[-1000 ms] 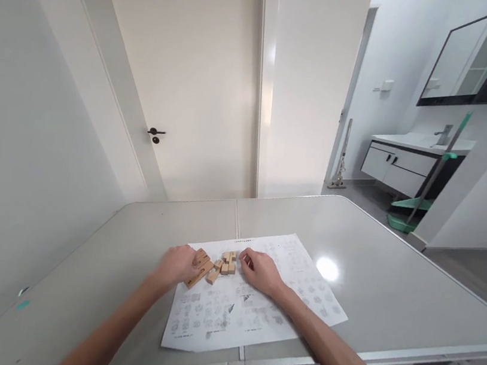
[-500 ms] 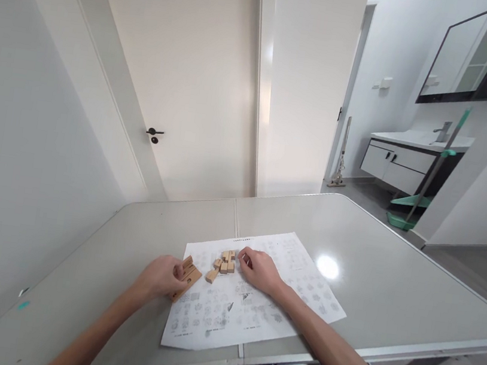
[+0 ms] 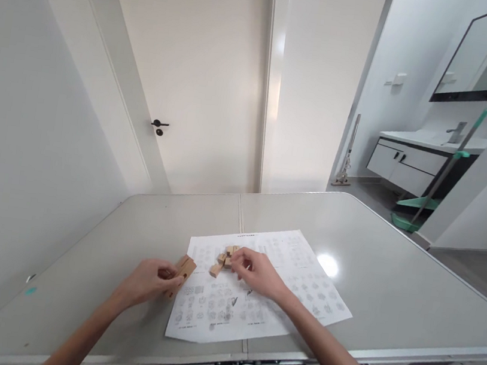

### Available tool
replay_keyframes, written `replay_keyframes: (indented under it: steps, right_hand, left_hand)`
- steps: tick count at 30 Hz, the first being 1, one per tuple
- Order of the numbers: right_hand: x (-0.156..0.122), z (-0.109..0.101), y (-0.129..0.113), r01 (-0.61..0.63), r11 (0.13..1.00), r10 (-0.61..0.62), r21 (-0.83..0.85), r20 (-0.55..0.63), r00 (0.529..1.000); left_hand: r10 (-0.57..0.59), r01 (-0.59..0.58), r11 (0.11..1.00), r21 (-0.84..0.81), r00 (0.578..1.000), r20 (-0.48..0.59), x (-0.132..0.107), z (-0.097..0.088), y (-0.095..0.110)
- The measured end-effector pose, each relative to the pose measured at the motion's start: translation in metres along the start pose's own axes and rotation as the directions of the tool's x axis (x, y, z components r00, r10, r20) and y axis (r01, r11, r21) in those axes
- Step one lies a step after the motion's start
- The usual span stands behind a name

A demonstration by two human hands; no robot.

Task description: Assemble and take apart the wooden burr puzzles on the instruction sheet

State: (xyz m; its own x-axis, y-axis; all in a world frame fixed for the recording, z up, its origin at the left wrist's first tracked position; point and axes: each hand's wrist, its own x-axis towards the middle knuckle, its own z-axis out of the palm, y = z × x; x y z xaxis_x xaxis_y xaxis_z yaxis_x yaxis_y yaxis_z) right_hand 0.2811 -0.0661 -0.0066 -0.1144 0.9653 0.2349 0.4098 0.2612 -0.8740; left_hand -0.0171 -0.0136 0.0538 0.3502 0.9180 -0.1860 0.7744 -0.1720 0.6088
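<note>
My left hand (image 3: 150, 280) grips a flat wooden piece (image 3: 187, 267) with dark cut-outs, thumb and fingers closed over its near side. This piece is tilted at the left edge of a printed paper sheet (image 3: 201, 321). Several small wooden blocks (image 3: 215, 270) lie in a loose cluster on the sheet, right of the wooden piece. Over the right side of the cluster is my right hand (image 3: 260, 274), its fingers curled but apart and touching or just above the blocks. Part of the cluster is hidden behind these fingers.
The grey folding table (image 3: 138, 222) has a seam down its middle and a metal rim. A small teal mark (image 3: 31, 290) is at its left. Beyond stand a white door (image 3: 212, 81), a mop (image 3: 347, 155), a washbasin cabinet (image 3: 402, 165) and a green dustpan (image 3: 405, 223).
My right hand has moved left, from beside the blocks to over them. My left hand and the wooden piece have shifted slightly left. The whole view has also shifted a little.
</note>
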Motion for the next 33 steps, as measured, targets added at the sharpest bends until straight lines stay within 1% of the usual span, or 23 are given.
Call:
replay_keyframes:
  steps: [1,2,4,6,8,10,12,13,14,15,17,19,21,23,25,27,29,31,33]
  right_hand:
    - [-0.006,0.006,-0.008,-0.002,0.999,0.0,0.038,0.045,0.999]
    - [-0.013,0.013,-0.017,-0.031,0.993,0.021,0.113,0.089,0.996]
    - [-0.025,0.026,-0.032,-0.081,0.97,0.062,0.229,0.092,0.994]
    - [-0.035,0.037,-0.043,-0.12,0.937,0.09,0.329,0.106,0.99]
    - [-0.042,0.044,-0.048,-0.155,0.921,0.141,0.357,0.066,0.988]
    - [-0.047,0.046,-0.044,-0.2,0.903,0.212,0.38,0.009,0.977]
    - [-0.051,0.045,-0.034,-0.235,0.875,0.27,0.422,-0.025,0.962]
    - [-0.053,0.043,-0.028,-0.242,0.86,0.286,0.449,-0.03,0.958]
    - [-0.055,0.041,-0.023,-0.244,0.847,0.296,0.472,-0.038,0.954]
    - [-0.057,0.039,-0.018,-0.241,0.836,0.305,0.494,-0.052,0.951]
    - [-0.06,0.034,-0.01,-0.236,0.817,0.326,0.527,-0.084,0.941]
    - [-0.062,0.03,-0.007,-0.233,0.786,0.359,0.572,-0.115,0.926]
    - [-0.064,0.025,-0.007,-0.216,0.732,0.388,0.647,-0.135,0.912]
    - [-0.067,0.021,-0.007,-0.189,0.662,0.404,0.725,-0.133,0.905]
    - [-0.07,0.018,-0.008,-0.178,0.625,0.408,0.76,-0.123,0.905]
    - [-0.074,0.016,-0.008,-0.191,0.626,0.41,0.756,-0.111,0.905]
    - [-0.079,0.014,-0.009,-0.219,0.642,0.397,0.735,-0.073,0.915]
    - [-0.083,0.013,-0.01,-0.244,0.653,0.391,0.717,-0.043,0.919]
    - [-0.086,0.012,-0.009,-0.246,0.661,0.407,0.709,-0.063,0.911]
  left_hand:
    - [0.0,0.002,0.998,-0.068,1.0,0.029,-0.003,0.0,0.004]
    - [0.011,-0.004,0.992,-0.13,0.999,0.052,-0.006,0.0,0.009]
    - [0.048,-0.029,0.969,-0.244,0.996,0.073,-0.013,0.007,0.022]
    - [0.126,-0.086,0.94,-0.33,0.987,0.103,-0.019,0.021,0.037]
    - [0.192,-0.137,0.916,-0.378,0.975,0.113,-0.025,0.039,0.053]
    - [0.237,-0.209,0.92,-0.333,0.97,0.046,-0.028,0.059,0.065]
    - [0.208,-0.221,0.933,-0.285,0.975,-0.076,-0.028,0.079,0.072]
    - [0.19,-0.22,0.936,-0.275,0.973,-0.129,-0.027,0.088,0.074]
    - [0.176,-0.214,0.934,-0.287,0.973,-0.152,-0.027,0.095,0.074]
    - [0.161,-0.201,0.921,-0.333,0.976,-0.146,-0.026,0.101,0.074]
    - [0.153,-0.177,0.873,-0.454,0.984,-0.088,-0.024,0.11,0.074]
    - [0.157,-0.147,0.818,-0.557,0.987,-0.03,-0.024,0.113,0.072]
    - [0.145,-0.119,0.786,-0.607,0.989,-0.006,-0.024,0.114,0.07]
    - [0.122,-0.092,0.78,-0.619,0.993,0.005,-0.023,0.115,0.066]
    - [0.112,-0.093,0.798,-0.595,0.994,-0.005,-0.021,0.118,0.062]
    - [0.118,-0.12,0.826,-0.55,0.992,-0.039,-0.02,0.121,0.059]
    - [0.14,-0.156,0.841,-0.518,0.988,-0.07,-0.018,0.125,0.059]
    - [0.167,-0.181,0.837,-0.516,0.983,-0.074,-0.017,0.129,0.062]
    - [0.183,-0.188,0.83,-0.526,0.981,-0.062,-0.017,0.131,0.066]
